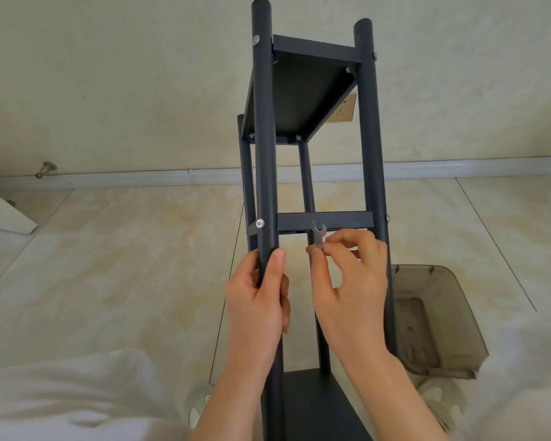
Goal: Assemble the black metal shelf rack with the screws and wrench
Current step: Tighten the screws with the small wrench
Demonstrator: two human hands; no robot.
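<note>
The black metal shelf rack [368, 154] leans away from me, its four round posts running up the middle of the view with shelves fixed between them. My left hand [256, 300] grips the near left post just below a silver screw [260, 223]. My right hand [350, 278] pinches a small flat silver wrench [318, 235] between thumb and fingertips, its jaw pointing up in front of the middle shelf's black front bar [347, 220]. More screws show at the top shelf corners [255, 39].
A smoky translucent plastic bin [439, 323] lies on the beige tiled floor to the right of the rack. A white baseboard [140, 178] runs along the wall, with a metal door stopper [46, 169] at left. White cloth covers my knees at the bottom.
</note>
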